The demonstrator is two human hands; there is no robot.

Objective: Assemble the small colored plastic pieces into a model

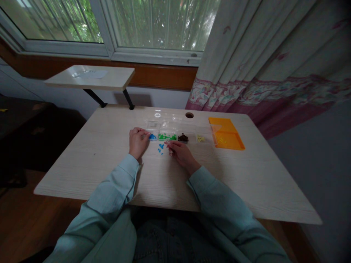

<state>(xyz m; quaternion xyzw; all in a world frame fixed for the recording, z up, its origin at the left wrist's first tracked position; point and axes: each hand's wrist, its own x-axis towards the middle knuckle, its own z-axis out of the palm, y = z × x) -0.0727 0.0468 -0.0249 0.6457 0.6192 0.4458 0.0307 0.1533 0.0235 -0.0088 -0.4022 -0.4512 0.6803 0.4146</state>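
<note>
My left hand (138, 142) is at the left end of a row of clear plastic boxes, its thumb and fingers drawn together at the one with small blue pieces (153, 137). Whatever lies between those fingertips is too small to make out. Just right of centre, my right hand (181, 151) is closed in a pinch beside loose blue pieces (161, 146) on the tabletop. What it holds, if anything, cannot be told. Between and beyond the hands are boxes with green pieces (168, 137), dark brown pieces (183, 137) and pale yellow pieces (201, 138).
An orange tray (233, 136) with a few yellow bits sits right of the boxes on the pale wooden table (115, 120). A round hole (189, 115) is in the table near its back edge. A raised shelf (115, 76) stands at the back left; a curtain (246, 73) hangs behind.
</note>
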